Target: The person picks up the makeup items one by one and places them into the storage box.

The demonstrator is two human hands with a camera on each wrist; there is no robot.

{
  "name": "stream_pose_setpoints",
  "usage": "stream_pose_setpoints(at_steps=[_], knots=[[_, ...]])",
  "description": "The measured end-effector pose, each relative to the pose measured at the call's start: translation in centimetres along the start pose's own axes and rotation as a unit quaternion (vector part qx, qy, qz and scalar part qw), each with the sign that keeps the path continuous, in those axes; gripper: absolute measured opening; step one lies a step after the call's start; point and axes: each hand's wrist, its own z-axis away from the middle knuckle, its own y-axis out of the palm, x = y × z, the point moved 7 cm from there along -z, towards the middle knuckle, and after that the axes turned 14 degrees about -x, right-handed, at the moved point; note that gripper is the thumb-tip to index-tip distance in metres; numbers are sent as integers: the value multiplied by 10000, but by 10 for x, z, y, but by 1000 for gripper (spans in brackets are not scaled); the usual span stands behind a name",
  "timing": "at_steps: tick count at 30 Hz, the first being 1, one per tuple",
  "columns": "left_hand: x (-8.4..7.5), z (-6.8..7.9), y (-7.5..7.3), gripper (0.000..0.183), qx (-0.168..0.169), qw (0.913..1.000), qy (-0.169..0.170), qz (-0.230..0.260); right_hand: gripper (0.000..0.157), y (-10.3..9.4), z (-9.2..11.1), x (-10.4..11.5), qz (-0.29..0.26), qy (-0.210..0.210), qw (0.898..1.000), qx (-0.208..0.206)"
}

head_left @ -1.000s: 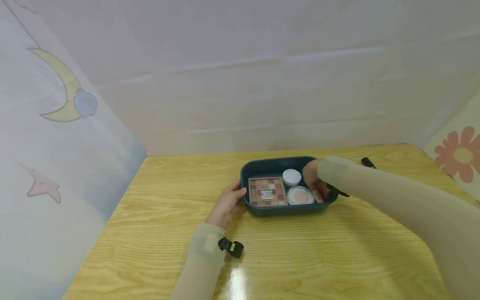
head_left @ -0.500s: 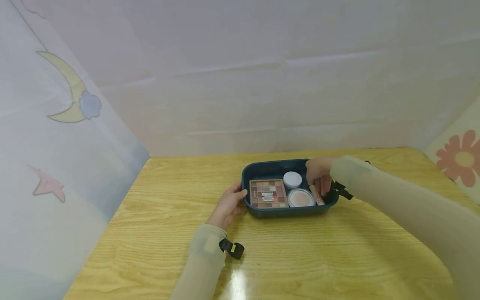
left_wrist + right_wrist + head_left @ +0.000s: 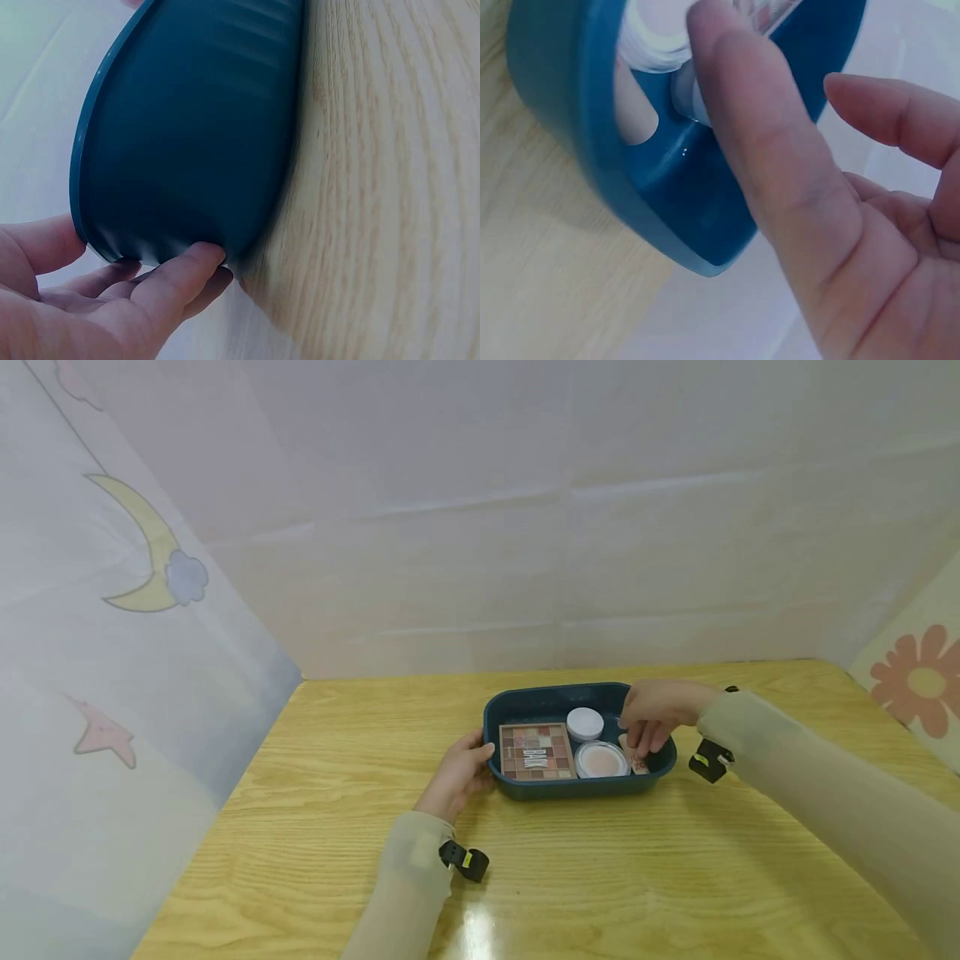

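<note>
A dark teal plastic tray [image 3: 555, 789] stands on the wooden table. My left hand [image 3: 459, 774] grips its left end, thumb at the rim and fingers against the outer wall, as the left wrist view shows. Inside lie an eyeshadow palette [image 3: 534, 752] at the left, a white round jar [image 3: 585, 723] at the back and a round powder compact [image 3: 602, 761] in front. A pinkish tube [image 3: 637, 112] lies at the right end. Over that end hovers my right hand [image 3: 660, 710], its fingers loosely bent, with nothing between them in the right wrist view.
The wooden table [image 3: 337, 810] reaches to a pale cloth backdrop [image 3: 450, 568] behind the tray. Printed cloth also hangs at the left and right sides. Each wrist wears a black strap-on camera.
My right hand has lifted out of the tray's right end and drawn up and to the right, leaving the tube in the tray. The left hand keeps its grip.
</note>
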Motion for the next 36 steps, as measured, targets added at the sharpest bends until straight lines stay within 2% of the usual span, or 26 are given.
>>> stream_pose_setpoints(at_steps=[6, 10, 14, 25, 30, 36], knots=[[1, -1, 0, 48, -79, 10000, -58, -14, 32, -6, 9, -7, -654, -141, 9977, -63], [2, -2, 0, 48, -82, 9999, -83, -12, 44, -10, 14, -14, -864, -186, 9958, -246], [1, -1, -1, 48, -96, 9999, -101, -20, 50, -13, 19, -17, -897, -294, 9948, -384], [0, 1, -1, 48, -56, 10000, -69, -45, 51, -15, 30, -19, -1015, -435, 9922, -581], [-1, 1, -1, 48, -27, 10000, -49, -52, 51, -19, 36, -23, -1131, -494, 9889, -824], [-1, 1, -1, 48, -23, 10000, -71, -37, 54, -24, 46, -27, -982, -619, 9868, -1130]])
